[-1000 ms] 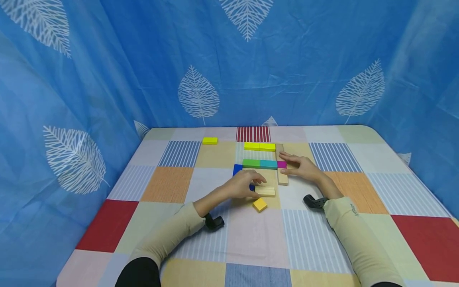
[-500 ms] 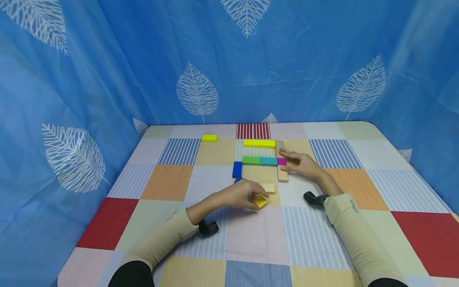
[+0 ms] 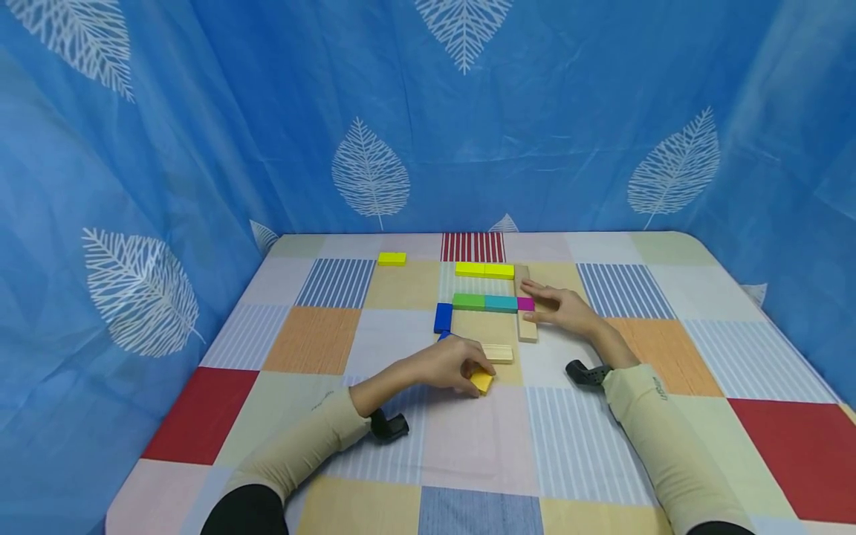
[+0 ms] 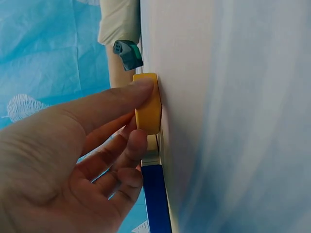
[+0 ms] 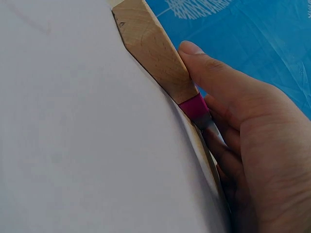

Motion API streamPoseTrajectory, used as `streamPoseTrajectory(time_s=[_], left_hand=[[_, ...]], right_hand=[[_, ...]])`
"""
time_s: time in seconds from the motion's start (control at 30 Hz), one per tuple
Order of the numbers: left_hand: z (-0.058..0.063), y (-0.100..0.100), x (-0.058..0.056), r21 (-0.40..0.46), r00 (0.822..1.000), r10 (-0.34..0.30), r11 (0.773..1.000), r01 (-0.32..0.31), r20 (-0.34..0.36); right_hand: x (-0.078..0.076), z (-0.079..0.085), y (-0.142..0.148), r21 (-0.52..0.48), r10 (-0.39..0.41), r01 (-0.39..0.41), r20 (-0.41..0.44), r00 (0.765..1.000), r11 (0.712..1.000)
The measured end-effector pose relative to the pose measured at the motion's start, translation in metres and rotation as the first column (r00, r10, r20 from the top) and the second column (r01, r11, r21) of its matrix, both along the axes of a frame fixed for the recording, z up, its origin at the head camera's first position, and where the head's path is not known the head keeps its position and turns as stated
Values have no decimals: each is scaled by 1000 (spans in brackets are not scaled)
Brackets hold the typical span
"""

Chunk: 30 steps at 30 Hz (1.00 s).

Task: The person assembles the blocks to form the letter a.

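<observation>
In the head view my left hand (image 3: 444, 362) pinches a small orange-yellow block (image 3: 482, 383) at the near end of a block layout. The left wrist view shows the thumb on top of this block (image 4: 149, 110) and the fingers along its side. Just beyond it lies a pale wooden block (image 3: 498, 354); a blue block (image 4: 156, 194) is close to the fingertips. My right hand (image 3: 565, 310) rests with extended fingers at the layout's right side. Its thumb touches a plain wooden block (image 5: 155, 53), beside a magenta block (image 5: 195, 108); the other fingers reach along the row.
Green (image 3: 469, 302) and teal (image 3: 501, 303) blocks form a row joined to the magenta one. Behind are two yellow blocks (image 3: 484, 270) end to end, and a lone yellow block (image 3: 391, 258) stands apart at back left. A patchwork cloth (image 3: 481, 446) covers the table.
My left hand has moved from the pale wooden block nearer to me and taken hold of the orange-yellow block, turning it slightly. The right hand stays in place.
</observation>
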State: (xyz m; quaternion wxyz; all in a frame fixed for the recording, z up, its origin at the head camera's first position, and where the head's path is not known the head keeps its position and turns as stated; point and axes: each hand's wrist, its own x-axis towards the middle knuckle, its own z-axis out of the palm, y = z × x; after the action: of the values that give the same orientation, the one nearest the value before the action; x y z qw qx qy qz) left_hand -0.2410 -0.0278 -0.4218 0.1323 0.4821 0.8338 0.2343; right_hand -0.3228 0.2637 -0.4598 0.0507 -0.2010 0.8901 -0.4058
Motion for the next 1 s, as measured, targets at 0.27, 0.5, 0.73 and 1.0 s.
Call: streamPoseTrajectory(time_s=[0.27, 0.5, 0.73, 1.0], left_hand=[[5, 1, 5, -29, 1000, 3, 1000, -4, -27], [23, 8, 0, 36, 998, 12, 999, -10, -63], [28, 31, -20, 128, 996, 44, 991, -34, -79], [14, 63, -39, 75, 995, -2, 997, 9, -97]], right_hand=[[0, -2, 0, 17, -4, 4, -3, 1000, 1000], [2, 3, -1, 3, -3, 3, -8, 1000, 1000], [1, 1, 1, 15, 6, -6, -10, 1000, 1000], [2, 0, 2, -15, 19, -20, -36, 999, 1000]])
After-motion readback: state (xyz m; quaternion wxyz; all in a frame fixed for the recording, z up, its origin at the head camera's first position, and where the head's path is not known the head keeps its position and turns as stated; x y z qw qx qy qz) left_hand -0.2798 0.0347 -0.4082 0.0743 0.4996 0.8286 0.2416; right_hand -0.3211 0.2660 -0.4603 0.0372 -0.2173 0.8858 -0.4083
